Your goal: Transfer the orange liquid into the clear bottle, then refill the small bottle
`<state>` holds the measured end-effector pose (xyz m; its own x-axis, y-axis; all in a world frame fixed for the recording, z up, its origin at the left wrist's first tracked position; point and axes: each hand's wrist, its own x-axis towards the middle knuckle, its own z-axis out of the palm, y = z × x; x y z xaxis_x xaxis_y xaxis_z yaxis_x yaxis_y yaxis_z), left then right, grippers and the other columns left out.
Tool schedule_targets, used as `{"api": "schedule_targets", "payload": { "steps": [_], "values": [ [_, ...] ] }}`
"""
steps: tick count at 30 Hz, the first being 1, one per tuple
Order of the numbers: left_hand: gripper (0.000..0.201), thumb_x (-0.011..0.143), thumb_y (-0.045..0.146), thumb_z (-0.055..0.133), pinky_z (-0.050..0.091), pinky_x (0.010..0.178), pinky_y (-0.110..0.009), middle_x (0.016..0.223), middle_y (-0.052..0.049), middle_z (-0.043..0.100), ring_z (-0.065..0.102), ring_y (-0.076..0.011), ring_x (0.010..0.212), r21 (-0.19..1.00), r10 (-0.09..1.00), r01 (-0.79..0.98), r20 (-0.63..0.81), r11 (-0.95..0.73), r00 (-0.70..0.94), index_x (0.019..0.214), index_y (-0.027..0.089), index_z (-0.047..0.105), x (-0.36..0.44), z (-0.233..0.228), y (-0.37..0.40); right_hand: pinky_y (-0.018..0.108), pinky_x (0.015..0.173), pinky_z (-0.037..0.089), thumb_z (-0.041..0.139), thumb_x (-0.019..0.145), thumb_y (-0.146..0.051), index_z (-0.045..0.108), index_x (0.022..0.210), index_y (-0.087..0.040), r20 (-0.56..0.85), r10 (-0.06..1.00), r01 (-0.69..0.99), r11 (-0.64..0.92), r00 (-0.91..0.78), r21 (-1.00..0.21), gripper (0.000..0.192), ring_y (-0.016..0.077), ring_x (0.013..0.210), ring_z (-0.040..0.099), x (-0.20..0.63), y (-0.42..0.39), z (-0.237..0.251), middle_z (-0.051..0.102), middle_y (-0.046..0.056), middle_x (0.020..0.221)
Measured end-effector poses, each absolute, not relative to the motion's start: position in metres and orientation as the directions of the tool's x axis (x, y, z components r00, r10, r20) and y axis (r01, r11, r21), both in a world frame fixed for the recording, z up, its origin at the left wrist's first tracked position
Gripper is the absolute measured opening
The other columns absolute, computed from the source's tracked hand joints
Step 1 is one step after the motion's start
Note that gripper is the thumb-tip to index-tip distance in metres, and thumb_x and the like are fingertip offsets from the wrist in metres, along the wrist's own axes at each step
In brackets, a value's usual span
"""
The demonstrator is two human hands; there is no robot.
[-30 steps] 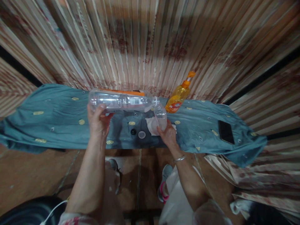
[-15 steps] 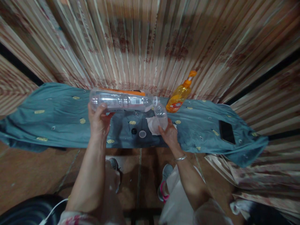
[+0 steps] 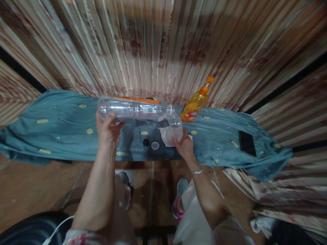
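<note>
My left hand [image 3: 107,131] grips a large clear plastic bottle [image 3: 130,109] held on its side, its neck pointing right. The neck meets the mouth of a small clear bottle [image 3: 176,126], which stands upright in my right hand [image 3: 184,146]. Under the small bottle lies a white tissue [image 3: 166,136] on the teal cloth [image 3: 63,136]. A black cap [image 3: 145,142] and a clear round cap [image 3: 155,146] lie on the cloth between my hands.
An orange pump soap bottle [image 3: 196,103] leans at the back by the striped curtain [image 3: 163,44]. A black phone [image 3: 247,143] lies on the cloth to the right. An orange-edged object [image 3: 139,100] sits behind the large bottle. Brown floor and my shoes show below.
Almost nothing has moved; both hands keep the two bottles mouth to mouth in the same place.
</note>
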<state>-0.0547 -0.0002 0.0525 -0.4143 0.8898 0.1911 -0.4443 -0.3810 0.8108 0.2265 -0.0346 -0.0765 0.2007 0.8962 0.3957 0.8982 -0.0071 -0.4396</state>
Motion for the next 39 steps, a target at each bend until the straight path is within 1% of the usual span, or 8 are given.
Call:
{"api": "schedule_targets", "payload": {
  "steps": [4,10,16,24,31,34,39],
  "values": [
    [0.044,0.052,0.028,0.083,0.055,0.068,-0.031,0.089,0.002,0.063,0.059,-0.0130,0.073,0.810,0.887,-0.440,0.198,-0.388,-0.416,0.087,0.023,0.058,-0.0554,0.0511,0.0001,0.043,0.090,0.054,0.056,0.089,-0.044,0.046,0.135,-0.002,0.391,0.897,0.896,-0.011,0.204,-0.443,0.063,0.0318,0.108,0.068,0.2257,-0.0347,-0.0758,0.069,0.026,0.115],
    [0.045,0.052,0.028,0.083,0.055,0.073,-0.036,0.093,0.001,0.064,0.059,-0.0146,0.077,0.811,0.891,-0.438,0.209,-0.388,-0.402,0.089,0.024,0.057,-0.0552,0.0518,-0.0002,0.045,0.090,0.053,0.055,0.089,-0.043,0.045,0.135,-0.001,0.392,0.898,0.894,-0.005,0.202,-0.448,0.063,0.0328,0.109,0.067,0.2251,-0.0353,-0.0752,0.068,0.028,0.117],
    [0.047,0.051,0.029,0.084,0.055,0.072,-0.033,0.095,0.001,0.065,0.059,-0.0138,0.077,0.812,0.887,-0.442,0.189,-0.382,-0.420,0.090,0.024,0.059,-0.0545,0.0520,-0.0008,0.044,0.089,0.053,0.055,0.089,-0.045,0.046,0.135,-0.002,0.390,0.898,0.893,-0.006,0.203,-0.451,0.064,0.0325,0.107,0.068,0.2255,-0.0357,-0.0749,0.069,0.027,0.114],
    [0.045,0.049,0.027,0.083,0.055,0.075,-0.038,0.090,0.002,0.062,0.058,-0.0146,0.076,0.811,0.887,-0.447,0.178,-0.378,-0.426,0.086,0.023,0.056,-0.0522,0.0557,-0.0029,0.044,0.089,0.054,0.054,0.090,-0.047,0.046,0.135,-0.002,0.399,0.894,0.893,-0.001,0.202,-0.451,0.064,0.0321,0.108,0.068,0.2260,-0.0347,-0.0765,0.068,0.027,0.117],
    [0.046,0.050,0.027,0.082,0.054,0.075,-0.038,0.093,0.001,0.062,0.058,-0.0158,0.079,0.808,0.885,-0.447,0.184,-0.384,-0.427,0.087,0.023,0.055,-0.0529,0.0534,-0.0019,0.045,0.089,0.054,0.053,0.090,-0.049,0.046,0.135,-0.001,0.398,0.894,0.889,-0.001,0.206,-0.457,0.066,0.0324,0.106,0.068,0.2263,-0.0345,-0.0774,0.069,0.027,0.115],
    [0.047,0.052,0.028,0.083,0.054,0.074,-0.037,0.092,0.002,0.062,0.058,-0.0150,0.078,0.809,0.886,-0.444,0.191,-0.386,-0.422,0.089,0.024,0.055,-0.0538,0.0518,-0.0012,0.046,0.090,0.054,0.052,0.090,-0.048,0.046,0.136,-0.002,0.395,0.894,0.887,-0.005,0.211,-0.462,0.066,0.0324,0.105,0.068,0.2258,-0.0346,-0.0768,0.068,0.027,0.116],
    [0.045,0.052,0.028,0.083,0.053,0.074,-0.034,0.094,0.002,0.062,0.058,-0.0139,0.078,0.808,0.889,-0.447,0.193,-0.384,-0.415,0.087,0.024,0.056,-0.0534,0.0521,-0.0017,0.048,0.089,0.054,0.056,0.088,-0.045,0.045,0.136,-0.001,0.388,0.898,0.880,0.000,0.210,-0.475,0.066,0.0339,0.105,0.068,0.2250,-0.0357,-0.0750,0.068,0.028,0.114]
  ]
}}
